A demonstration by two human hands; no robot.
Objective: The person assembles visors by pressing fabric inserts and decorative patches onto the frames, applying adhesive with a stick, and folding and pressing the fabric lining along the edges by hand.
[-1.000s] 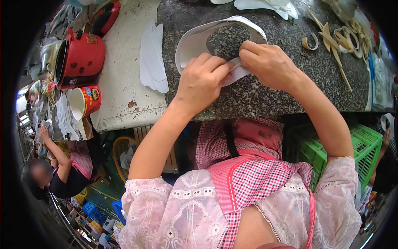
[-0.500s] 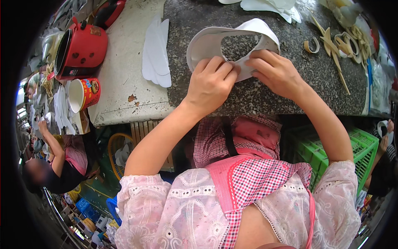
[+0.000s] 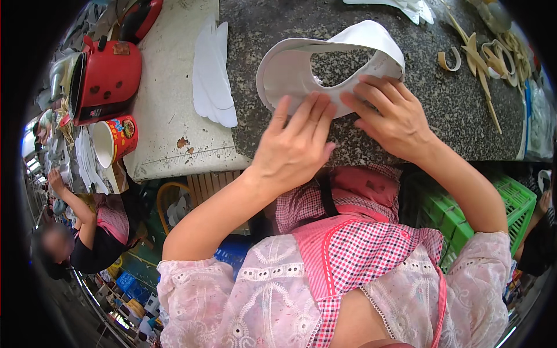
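Note:
A white looped shoe upper (image 3: pixel 283 72) lies on the dark speckled slab (image 3: pixel 360 142), its opening showing the stone beneath. Outstretched fingers of my left hand (image 3: pixel 293 142) rest against the near edge of the upper, left of its middle. My right hand (image 3: pixel 395 119) lies over the near right part, its fingers spread and slightly bent on the material. Neither hand is closed round the upper; the fingertips press on it from above. Some of the near rim is hidden under the fingers.
Flat white cut pieces (image 3: pixel 212 81) lie left of the slab, more (image 3: pixel 400 7) at its far edge. A red pot-like appliance (image 3: pixel 110 81) and a paper cup (image 3: pixel 119 139) stand left. Tan strips (image 3: pixel 484 64) lie right. A green crate (image 3: pixel 476 209) is below. A co-worker (image 3: pixel 87 238) sits left.
My fingers were curled, pinching the near rim of the upper; now they have straightened and lie on it. My left hand has drawn slightly nearer to me.

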